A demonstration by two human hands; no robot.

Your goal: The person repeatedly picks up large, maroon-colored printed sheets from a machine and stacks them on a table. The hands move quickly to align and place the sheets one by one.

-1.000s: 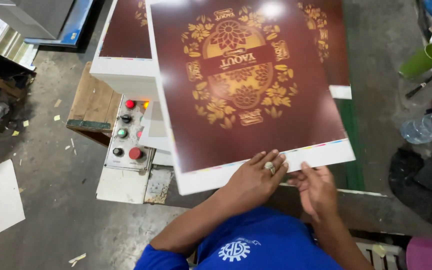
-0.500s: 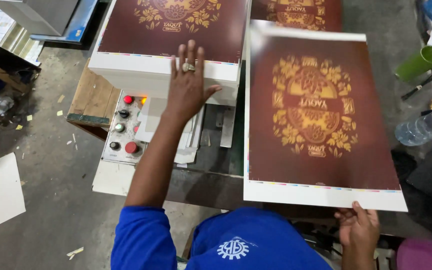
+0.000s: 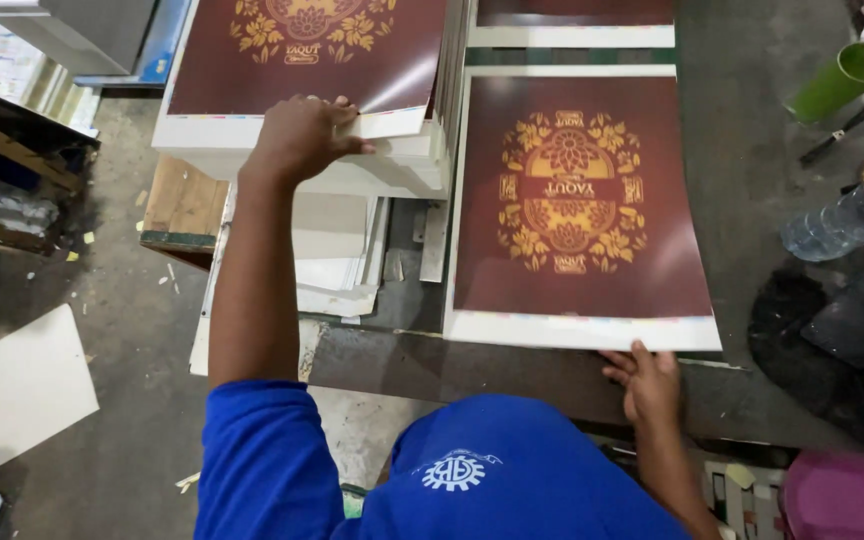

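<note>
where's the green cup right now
In the head view the green cup lies tipped at the top right, on the grey surface right of the printed sheet, above the clear plastic bottle.

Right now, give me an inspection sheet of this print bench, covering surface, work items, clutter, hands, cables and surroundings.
Surface: dark metal bench, worn along its front edge.
Work items: maroon printed sheet with gold ornament lying flat; tall stack of matching sheets at left, top sheet's corner lifted.
Clutter: green cup, clear plastic bottle, loose white boards.
Hands: left hand pinching the stack's top sheet; right hand at the flat sheet's near edge.
Cables: nothing seen.
Surroundings: concrete floor with paper scraps, wooden pallet.
</note>
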